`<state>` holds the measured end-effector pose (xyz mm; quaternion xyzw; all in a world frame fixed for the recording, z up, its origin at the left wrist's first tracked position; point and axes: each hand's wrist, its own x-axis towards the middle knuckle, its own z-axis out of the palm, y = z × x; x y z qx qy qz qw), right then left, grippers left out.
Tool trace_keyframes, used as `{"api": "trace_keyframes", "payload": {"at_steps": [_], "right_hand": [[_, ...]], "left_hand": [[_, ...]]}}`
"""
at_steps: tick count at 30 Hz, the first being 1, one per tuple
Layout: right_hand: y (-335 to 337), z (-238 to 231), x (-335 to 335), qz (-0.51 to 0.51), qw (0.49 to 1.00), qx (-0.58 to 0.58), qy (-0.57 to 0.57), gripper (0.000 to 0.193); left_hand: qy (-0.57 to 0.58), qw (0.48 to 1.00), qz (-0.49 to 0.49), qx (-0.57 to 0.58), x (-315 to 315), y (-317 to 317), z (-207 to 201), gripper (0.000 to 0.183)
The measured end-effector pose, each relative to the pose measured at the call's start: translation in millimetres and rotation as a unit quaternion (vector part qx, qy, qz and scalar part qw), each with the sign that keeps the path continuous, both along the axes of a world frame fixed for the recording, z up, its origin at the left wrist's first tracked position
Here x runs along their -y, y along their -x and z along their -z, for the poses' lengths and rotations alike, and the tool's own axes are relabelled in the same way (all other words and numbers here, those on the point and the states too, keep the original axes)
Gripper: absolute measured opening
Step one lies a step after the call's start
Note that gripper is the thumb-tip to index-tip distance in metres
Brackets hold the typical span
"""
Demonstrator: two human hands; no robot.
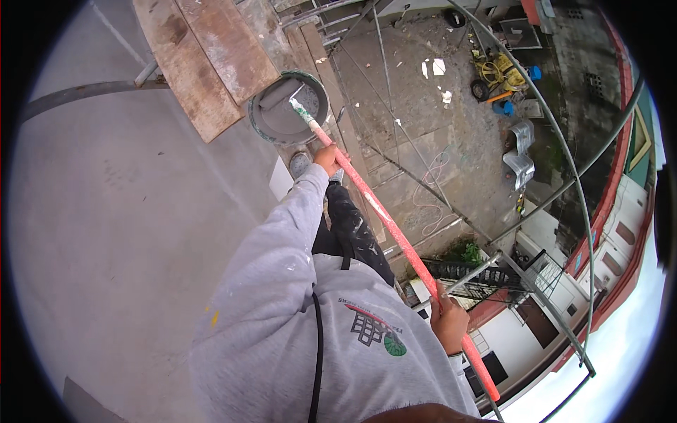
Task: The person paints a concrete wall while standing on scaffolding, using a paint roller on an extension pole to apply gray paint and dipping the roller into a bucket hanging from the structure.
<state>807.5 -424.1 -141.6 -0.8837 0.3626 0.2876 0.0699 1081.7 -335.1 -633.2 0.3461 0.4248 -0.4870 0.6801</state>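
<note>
A long red pole (391, 224), worn and spattered with pale paint, slants across my front. My left hand (328, 161) is wrapped round its upper part, close to the bucket. Lower down, near its free end, my right hand (449, 323) grips the same pole beside my grey sweatshirt. At the far end a wire frame carries a grey-coated paint roller (280, 94), which rests in a round bucket (326, 106). Grey paint (285, 121) fills part of that bucket. My paint-marked shoe (300, 164) stands just below it.
A smooth grey wall (127, 225) rises on my left. Wooden boards (204, 67) jut beside the bucket. Metal scaffold tubes (577, 190) cross on the right. Far below lie a yard (423, 106), a yellow machine (504, 72), bent metal sheets (520, 151) and black stairs (476, 273).
</note>
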Motion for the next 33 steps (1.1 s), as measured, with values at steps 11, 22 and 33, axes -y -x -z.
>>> {"api": "trace_keyframes", "payload": {"at_steps": [11,22,33], "right_hand": [[13,12,-10,0.01,1.0,-0.008,-0.011,0.043],[21,14,-27,0.059,0.998,-0.017,0.001,0.039],[32,25,-26,0.105,0.994,-0.007,-0.002,0.036]], "left_hand": [[-0.007,0.998,0.063,0.03,-12,10,-3,0.028],[0.026,0.964,0.204,0.166,-22,17,4,0.022],[0.035,0.992,0.112,0.037,-23,17,3,0.024]]}}
